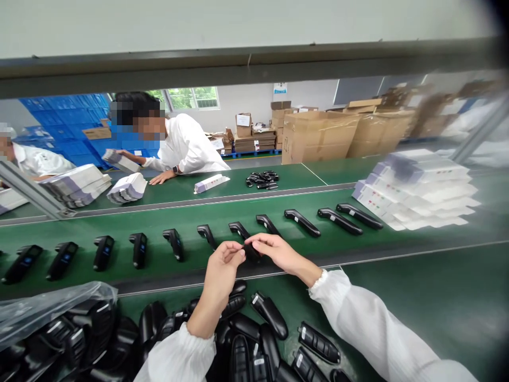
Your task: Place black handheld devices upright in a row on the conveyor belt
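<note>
Head view: both hands meet over the near edge of the green belt [119,265], working one small black handheld unit [251,250].
Left hand [222,268]: its fingers [234,253] are pinched on the unit's left end, thumb against forefinger.
Right hand [278,252]: fingers curled over the unit's right end, pressed on it from above.
The unit: lies just at the belt, in line with the row of like units [139,248]; mostly hidden by the fingers.
Handling, as I judge it: a hard, smooth plastic shell, light and stiff, likely slick; best gripped across the narrow body, off the screen face.
Near edge: a heap of black units [254,339] lies on the bench [437,297] under the wrists, with a clear bag [47,305] to the left.
Open room: bare bench to the right; stacked white cartons [417,191] and other workers sit beyond the belt.
</note>
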### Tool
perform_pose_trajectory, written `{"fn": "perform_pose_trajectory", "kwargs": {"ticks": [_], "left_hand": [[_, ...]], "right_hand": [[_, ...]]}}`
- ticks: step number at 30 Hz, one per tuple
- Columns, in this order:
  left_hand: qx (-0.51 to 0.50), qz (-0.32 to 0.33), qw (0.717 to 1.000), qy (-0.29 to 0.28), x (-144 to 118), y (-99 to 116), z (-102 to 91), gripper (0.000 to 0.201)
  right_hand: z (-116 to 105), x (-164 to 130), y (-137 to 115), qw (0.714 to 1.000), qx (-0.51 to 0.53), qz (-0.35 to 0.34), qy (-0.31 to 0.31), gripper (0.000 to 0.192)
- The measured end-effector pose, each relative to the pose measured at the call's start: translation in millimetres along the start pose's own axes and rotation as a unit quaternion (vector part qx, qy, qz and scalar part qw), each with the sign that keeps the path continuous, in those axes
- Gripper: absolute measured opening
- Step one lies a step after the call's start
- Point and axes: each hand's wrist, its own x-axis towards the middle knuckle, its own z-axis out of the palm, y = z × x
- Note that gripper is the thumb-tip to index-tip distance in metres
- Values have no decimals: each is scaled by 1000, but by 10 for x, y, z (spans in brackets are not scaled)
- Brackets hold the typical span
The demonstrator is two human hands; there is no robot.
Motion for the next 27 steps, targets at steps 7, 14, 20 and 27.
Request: {"fn": "perform_pose_trajectory", "kwargs": {"ticks": [7, 14, 20, 27], "left_hand": [[327, 75, 932, -137, -150, 69, -37, 41], [544, 134, 724, -401, -479, 186, 109, 35], [537, 128, 753, -359, -402, 150, 159, 26], [507, 110, 820, -241, -170, 179, -133, 29]], "right_hand": [[-64, 70, 251, 989, -110, -19, 98, 28], [-104, 45, 467, 875, -473, 25, 106, 44], [-80, 105, 396, 780, -605, 111, 115, 30], [-36, 72, 82, 922, -373, -38, 99, 36]]}}
